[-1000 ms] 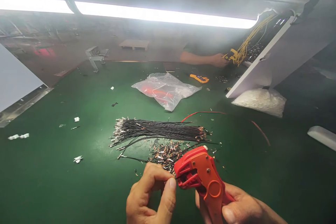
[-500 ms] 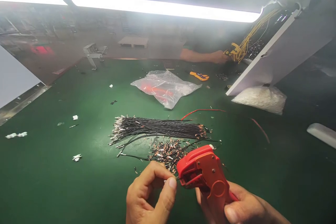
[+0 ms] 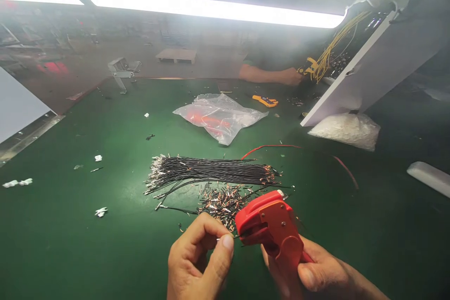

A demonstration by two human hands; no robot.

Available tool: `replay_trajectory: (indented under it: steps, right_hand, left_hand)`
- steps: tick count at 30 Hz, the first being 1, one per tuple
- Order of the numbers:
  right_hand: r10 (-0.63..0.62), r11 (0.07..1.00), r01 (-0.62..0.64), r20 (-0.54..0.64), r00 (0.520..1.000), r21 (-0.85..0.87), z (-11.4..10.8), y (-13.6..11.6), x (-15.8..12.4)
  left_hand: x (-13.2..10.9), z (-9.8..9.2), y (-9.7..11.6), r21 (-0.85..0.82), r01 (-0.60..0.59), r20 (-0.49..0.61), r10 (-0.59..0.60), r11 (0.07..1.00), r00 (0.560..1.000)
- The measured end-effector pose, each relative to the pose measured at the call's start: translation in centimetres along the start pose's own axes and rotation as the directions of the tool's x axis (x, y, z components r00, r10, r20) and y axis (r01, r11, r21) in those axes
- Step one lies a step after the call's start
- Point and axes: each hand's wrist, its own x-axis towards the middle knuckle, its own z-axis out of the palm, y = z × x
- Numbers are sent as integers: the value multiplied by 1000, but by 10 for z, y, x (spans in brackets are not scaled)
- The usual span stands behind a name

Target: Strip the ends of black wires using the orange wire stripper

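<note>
The left hand (image 3: 197,262) is curled up. Its thumb and first finger are pressed together, pinching one tiny metal piece (image 3: 218,239). The piece is too small to make out well. It sits right at the mouth of the one red tool (image 3: 269,227), on the tool's left side.

The right hand (image 3: 316,276) is wrapped tight around the handles of the red tool and holds it just above the green table (image 3: 70,234). The tool's head points up and to the left.

Just behind the red tool lies one pile of little metal bits (image 3: 221,201), too many to count. Behind the pile, a bit farther from the tool, is one flat bundle of black wires (image 3: 211,171), lying side to side. One red wire (image 3: 267,146) curves past the far right end of the bundle.

Well behind the red tool is one clear plastic bag (image 3: 220,117) with something red inside. Far off to the tool's right and back sits one white bag (image 3: 346,130), under one tilted white board (image 3: 369,70).

At the far edge of the table, straight back from the red tool, is one small yellow tool (image 3: 265,101). Near it, another person's hand (image 3: 290,76) touches a bunch of yellow wires (image 3: 326,56).
</note>
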Motion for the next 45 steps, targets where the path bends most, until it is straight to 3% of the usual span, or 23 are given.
replay_trajectory:
  steps: [6, 16, 22, 26, 33, 41, 45]
  right_hand:
    - [20, 999, -21, -39, 999, -27, -2, 2, -2]
    - [66, 995, -70, -52, 996, -75, -7, 2, -2]
    - [31, 985, -50, -118, 993, -162, -14, 1, -7]
    - [-5, 991, -17, -166, 986, -131, -18, 6, -11]
    - [69, 998, -69, 36, 997, 8, -9, 10, 2]
    - [146, 989, -147, 44, 988, 11, 3, -1, 1]
    - [156, 988, -156, 55, 986, -10, 3, 0, 2]
  left_hand:
    - [1, 2, 3, -17, 86, 9, -86, 996, 996]
    - [4, 2, 3, -21, 95, -15, -95, 995, 995]
    - [-1, 5, 8, 15, 97, -24, -97, 995, 995]
    - [-1, 6, 11, -7, 127, -20, -127, 992, 992]
    - [6, 2, 7, -111, 138, 19, -137, 984, 990]
    - [9, 0, 10, -172, 201, 30, -198, 964, 980]
    - [11, -2, 12, -200, 182, 61, -173, 963, 983]
